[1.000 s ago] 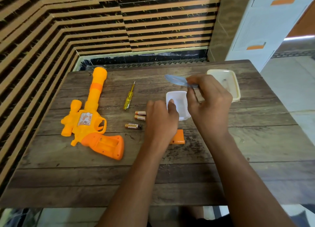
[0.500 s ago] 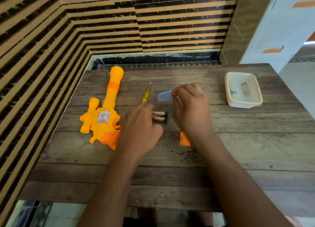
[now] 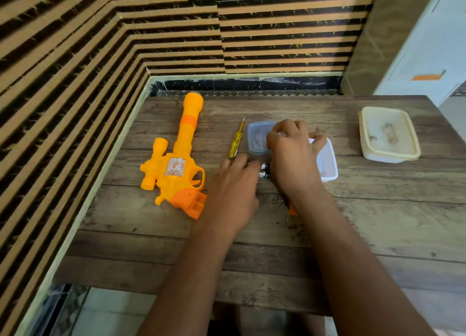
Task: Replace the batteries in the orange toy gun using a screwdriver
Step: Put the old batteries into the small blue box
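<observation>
While right hand [image 3: 293, 156] holds lid [image 3: 257, 137], white tub [image 3: 327, 163] open, cream tub [image 3: 365, 144] holding items [image 3: 388, 133]

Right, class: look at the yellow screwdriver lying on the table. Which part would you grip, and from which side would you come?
Take the screwdriver by its thick yellow handle, probably from above, with fingers on its left and right flanks. It lies flat on the table with its thin tip pointing away, so the handle is the widest part and the end nearest the left hand.
</observation>
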`<state>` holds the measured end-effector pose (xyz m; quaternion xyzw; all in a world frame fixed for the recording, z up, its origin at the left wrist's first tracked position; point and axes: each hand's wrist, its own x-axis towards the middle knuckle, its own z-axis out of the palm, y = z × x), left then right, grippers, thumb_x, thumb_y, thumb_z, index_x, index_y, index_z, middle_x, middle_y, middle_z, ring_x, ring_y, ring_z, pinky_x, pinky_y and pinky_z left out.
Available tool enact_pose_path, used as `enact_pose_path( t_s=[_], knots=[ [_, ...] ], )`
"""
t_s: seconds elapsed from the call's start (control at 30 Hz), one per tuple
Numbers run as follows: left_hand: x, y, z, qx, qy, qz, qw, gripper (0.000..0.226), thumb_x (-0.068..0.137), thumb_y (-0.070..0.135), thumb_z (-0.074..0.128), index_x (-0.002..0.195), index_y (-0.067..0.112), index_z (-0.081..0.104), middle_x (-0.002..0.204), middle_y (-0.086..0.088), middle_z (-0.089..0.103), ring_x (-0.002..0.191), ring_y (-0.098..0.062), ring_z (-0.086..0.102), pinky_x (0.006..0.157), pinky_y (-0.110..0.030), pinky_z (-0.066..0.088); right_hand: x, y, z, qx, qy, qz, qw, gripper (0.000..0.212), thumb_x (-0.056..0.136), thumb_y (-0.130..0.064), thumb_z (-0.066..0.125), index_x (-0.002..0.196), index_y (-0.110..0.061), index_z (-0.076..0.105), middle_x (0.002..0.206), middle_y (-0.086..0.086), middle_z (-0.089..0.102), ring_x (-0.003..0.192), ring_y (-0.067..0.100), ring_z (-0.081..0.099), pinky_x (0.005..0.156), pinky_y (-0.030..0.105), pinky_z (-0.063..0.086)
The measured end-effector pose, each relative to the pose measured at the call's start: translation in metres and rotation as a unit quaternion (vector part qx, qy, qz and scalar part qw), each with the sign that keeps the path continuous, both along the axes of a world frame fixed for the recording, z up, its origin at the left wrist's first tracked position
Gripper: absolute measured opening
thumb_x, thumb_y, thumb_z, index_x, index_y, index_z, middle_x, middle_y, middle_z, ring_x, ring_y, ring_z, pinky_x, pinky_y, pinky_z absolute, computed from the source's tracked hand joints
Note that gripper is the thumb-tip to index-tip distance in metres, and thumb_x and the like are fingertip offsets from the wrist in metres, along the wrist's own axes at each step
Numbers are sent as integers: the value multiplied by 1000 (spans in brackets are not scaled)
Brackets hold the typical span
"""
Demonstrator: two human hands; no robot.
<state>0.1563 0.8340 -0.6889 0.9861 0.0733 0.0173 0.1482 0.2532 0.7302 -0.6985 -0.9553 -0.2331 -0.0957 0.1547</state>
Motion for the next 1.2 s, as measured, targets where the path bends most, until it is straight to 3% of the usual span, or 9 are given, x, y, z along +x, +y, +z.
enact_pose_path(
  t_s=[0.17, 0.33, 0.57, 0.73, 0.83, 0.97, 1.2],
  knots=[
    [2, -2, -3, 5, -19, -11, 1000, 61, 91, 11, 69, 145, 32, 49, 144, 8, 49, 120, -27, 47, 96, -43, 49, -1, -3, 6, -15, 33, -5, 999, 39, 72, 1, 75, 109, -11, 72, 137, 9, 53, 134, 36, 39, 100, 54, 25],
    [4, -11, -2, 6, -33, 2, 999, 55, 91, 14, 70, 140, 32, 51, 138, 4, 46, 121, -27, 46, 90, -42, 53, -1, -14, 12, 48, 53, -52, 996, 34, 85, -18, 72, 119, -19, 69, 129, 4, 55, 127, 32, 44, 102, 55, 33],
    [10, -21, -1, -5, -28, 14, 999, 43, 98, 27, 66, 139, 32, 55, 126, 0, 45, 120, -24, 47, 88, -44, 54, 5, -44, 11, 93, 65, -111, 987, 32, 95, -35, 66, 125, -24, 68, 145, 4, 50, 137, 30, 39, 105, 56, 34],
    [10, -24, -2, 11, -18, 47, 999, 45, 99, 42, 63, 142, 38, 52, 136, -3, 45, 125, -28, 44, 93, -43, 51, 7, -57, 8, 126, 78, -110, 983, 32, 100, -34, 62, 129, -22, 68, 144, 8, 52, 136, 35, 43, 107, 56, 40],
    [11, -25, -4, 6, -8, 55, 998, 48, 99, 37, 66, 144, 38, 52, 141, -6, 42, 128, -30, 41, 100, -41, 45, 9, -60, 8, 130, 85, -102, 983, 31, 99, -30, 60, 127, -18, 68, 140, 12, 55, 131, 39, 47, 105, 58, 44],
    [14, -27, -4, -69, -28, 83, 994, 52, 93, 33, 75, 141, 30, 56, 129, -5, 42, 124, -26, 45, 96, -35, 43, 9, -61, 10, 122, 99, -107, 982, 31, 98, -26, 60, 126, -17, 69, 139, 13, 54, 128, 41, 47, 102, 56, 46],
    [15, -32, 1, -131, -30, 140, 981, 59, 86, 39, 81, 132, 11, 58, 133, -8, 44, 125, -24, 48, 88, -21, 28, 8, -61, 12, 138, 103, -104, 980, 31, 98, -23, 60, 128, -17, 68, 139, 12, 54, 131, 39, 47, 104, 56, 46]
  ],
)
